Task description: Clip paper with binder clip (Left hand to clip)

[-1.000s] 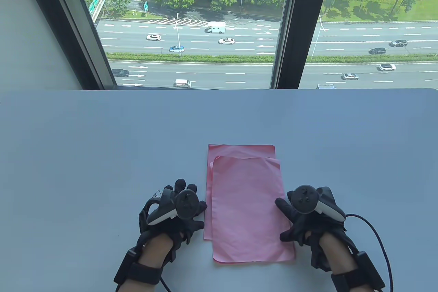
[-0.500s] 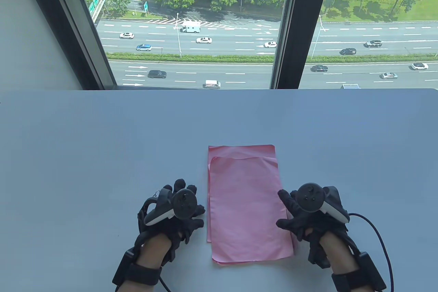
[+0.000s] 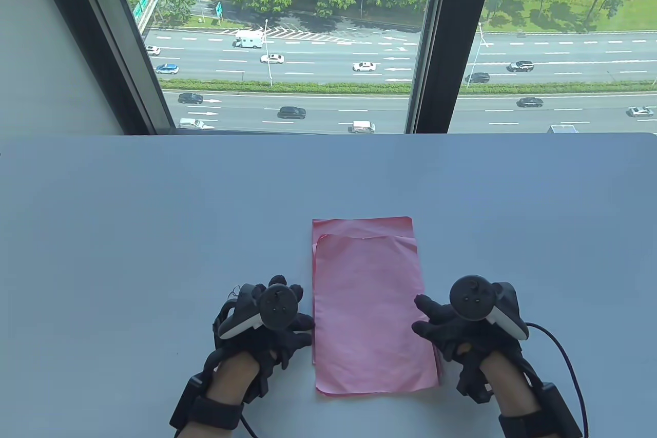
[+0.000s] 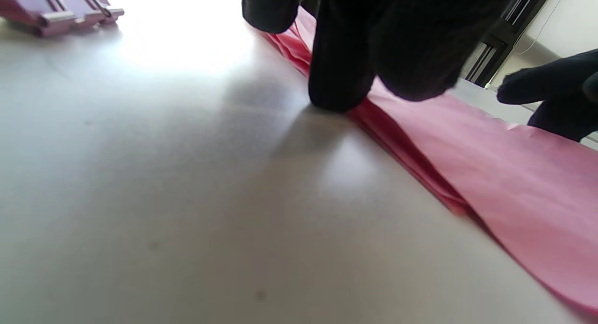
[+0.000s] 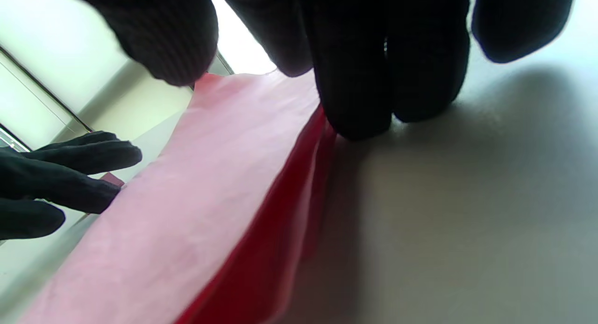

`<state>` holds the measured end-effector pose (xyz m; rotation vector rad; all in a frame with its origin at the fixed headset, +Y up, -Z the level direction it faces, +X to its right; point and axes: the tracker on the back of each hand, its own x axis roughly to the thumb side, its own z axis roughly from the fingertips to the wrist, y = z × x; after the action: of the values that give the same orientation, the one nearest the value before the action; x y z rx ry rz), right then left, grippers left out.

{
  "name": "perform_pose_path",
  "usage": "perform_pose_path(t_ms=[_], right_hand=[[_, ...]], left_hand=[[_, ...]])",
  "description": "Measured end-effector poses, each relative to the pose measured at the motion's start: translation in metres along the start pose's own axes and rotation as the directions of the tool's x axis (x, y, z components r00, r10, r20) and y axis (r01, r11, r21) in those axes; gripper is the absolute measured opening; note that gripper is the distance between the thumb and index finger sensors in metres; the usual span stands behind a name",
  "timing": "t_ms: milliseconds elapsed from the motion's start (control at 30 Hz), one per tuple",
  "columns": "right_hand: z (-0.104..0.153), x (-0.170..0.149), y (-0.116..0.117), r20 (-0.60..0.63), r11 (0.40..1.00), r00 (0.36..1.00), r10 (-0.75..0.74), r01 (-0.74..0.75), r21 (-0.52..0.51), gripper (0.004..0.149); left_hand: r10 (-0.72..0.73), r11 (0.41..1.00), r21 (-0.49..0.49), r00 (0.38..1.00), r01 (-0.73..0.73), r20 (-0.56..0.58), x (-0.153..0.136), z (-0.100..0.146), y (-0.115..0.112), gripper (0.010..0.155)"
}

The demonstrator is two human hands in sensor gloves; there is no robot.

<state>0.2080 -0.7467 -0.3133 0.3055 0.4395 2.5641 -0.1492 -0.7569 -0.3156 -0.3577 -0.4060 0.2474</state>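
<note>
The pink paper (image 3: 372,309), 2 offset sheets, lies flat on the table (image 3: 154,227) between both hands, left hand (image 3: 267,320) and right hand (image 3: 462,325) each touching a side edge with loosely curled fingers, gripping nothing.

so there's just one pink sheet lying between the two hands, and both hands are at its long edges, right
Not quite: there are two pink sheets. The table view shows a top sheet lying skewed on a bottom sheet, whose far edge sticks out beyond it. The rest holds: the left hand is at the left long edge and the right hand at the right long edge.
</note>
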Motion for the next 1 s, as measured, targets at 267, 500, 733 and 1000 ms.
perform_pose_path(t_ms=[267,500,733,1000], right_hand=[[0.003,0.001,-0.005,0.024,0.992,0.998,0.055,-0.052,-0.111,0.073],[-0.005,0.012,0.014,0.072,0.983,0.982,0.173,-0.177,0.051,0.094],[-0.012,0.011,0.023,0.038,0.975,0.982,0.187,-0.19,0.114,0.095],[-0.015,0.005,0.027,-0.006,0.962,0.98,0.197,-0.192,0.192,0.093]], left_hand=[[-0.053,0.991,0.126,0.999,0.053,-0.007,0.0,0.006,0.009,0.06],[-0.061,0.998,-0.013,0.997,0.062,0.048,0.019,0.004,-0.001,0.092],[-0.128,0.989,-0.072,0.992,0.127,-0.005,0.023,0.001,-0.007,0.098],[-0.203,0.975,-0.109,0.977,0.195,-0.068,0.022,-0.003,-0.014,0.099]])
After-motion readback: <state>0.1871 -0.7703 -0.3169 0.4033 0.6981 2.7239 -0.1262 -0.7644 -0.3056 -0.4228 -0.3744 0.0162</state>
